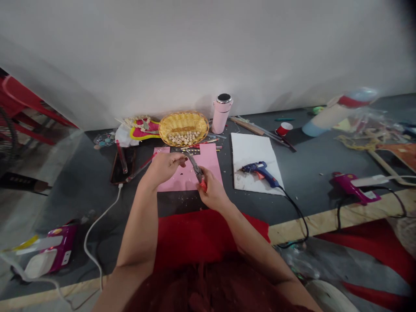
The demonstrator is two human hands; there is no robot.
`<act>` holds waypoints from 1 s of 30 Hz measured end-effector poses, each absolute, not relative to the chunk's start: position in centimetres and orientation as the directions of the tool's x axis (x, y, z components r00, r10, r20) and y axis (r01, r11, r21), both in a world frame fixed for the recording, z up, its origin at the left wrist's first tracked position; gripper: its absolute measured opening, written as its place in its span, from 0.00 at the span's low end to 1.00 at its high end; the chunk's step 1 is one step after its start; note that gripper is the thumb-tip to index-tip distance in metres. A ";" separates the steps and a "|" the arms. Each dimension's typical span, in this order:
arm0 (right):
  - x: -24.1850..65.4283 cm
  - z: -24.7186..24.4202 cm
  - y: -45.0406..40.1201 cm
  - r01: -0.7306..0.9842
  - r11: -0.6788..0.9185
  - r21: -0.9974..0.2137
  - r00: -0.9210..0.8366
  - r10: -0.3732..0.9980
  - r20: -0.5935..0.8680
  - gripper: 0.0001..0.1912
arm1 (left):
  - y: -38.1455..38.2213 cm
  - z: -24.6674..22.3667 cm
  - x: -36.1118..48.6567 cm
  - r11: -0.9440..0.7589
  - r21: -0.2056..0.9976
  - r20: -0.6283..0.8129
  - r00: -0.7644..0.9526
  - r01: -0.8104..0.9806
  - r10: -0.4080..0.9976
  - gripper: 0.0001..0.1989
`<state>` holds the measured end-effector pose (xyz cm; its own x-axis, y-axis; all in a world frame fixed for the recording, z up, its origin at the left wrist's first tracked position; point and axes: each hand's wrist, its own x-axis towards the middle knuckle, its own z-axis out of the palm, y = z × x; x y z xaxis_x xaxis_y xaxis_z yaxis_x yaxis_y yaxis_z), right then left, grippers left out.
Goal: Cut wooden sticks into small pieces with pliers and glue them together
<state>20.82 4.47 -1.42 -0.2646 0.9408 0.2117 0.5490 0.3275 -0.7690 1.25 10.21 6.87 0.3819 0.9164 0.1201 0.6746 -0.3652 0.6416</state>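
At centre frame, above pink paper (177, 183) on the desk (87, 169), the right hand (215, 194) clamps its grip on scissors (196, 168), probably light, stiff and best held by the handles (203, 185); the left hand (162, 168) pinches together, contents unclear.

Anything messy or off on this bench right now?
Mostly minor: small pale crumbs litter the dark tabletop along the near edge of the pink paper, looking like unswept debris. Nothing looks tipped over; I can't judge finer damage.
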 end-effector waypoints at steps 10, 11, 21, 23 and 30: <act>20.5 -1.7 4.1 0.601 0.278 -0.750 -0.247 0.956 0.156 0.31 | 10.2 7.4 1.2 -0.338 0.622 0.038 0.404 0.706 0.914 0.14; 20.5 -1.7 4.0 0.604 0.274 -0.748 -0.246 0.957 0.151 0.31 | 10.2 7.4 1.2 -0.330 0.614 0.033 0.395 0.717 0.918 0.14; 20.3 -0.6 3.9 0.376 0.217 -0.901 -0.316 0.944 0.095 0.24 | 10.1 7.3 0.9 -0.347 0.637 0.066 0.399 0.689 0.914 0.15; 20.5 -0.6 4.1 0.369 0.217 -0.904 -0.318 0.943 0.097 0.25 | 10.1 7.3 1.1 -0.335 0.627 0.067 0.380 0.703 0.923 0.14; 21.1 -1.1 4.5 0.523 0.311 -0.794 -0.301 0.938 0.170 0.31 | 10.1 7.4 1.3 -0.352 0.605 0.051 0.406 0.714 0.912 0.13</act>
<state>21.13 4.47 -1.10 -0.3013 0.9383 0.1695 0.5229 0.3113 -0.7935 1.28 10.06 7.41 0.4062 0.9123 0.0511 0.7140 -0.3518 0.6053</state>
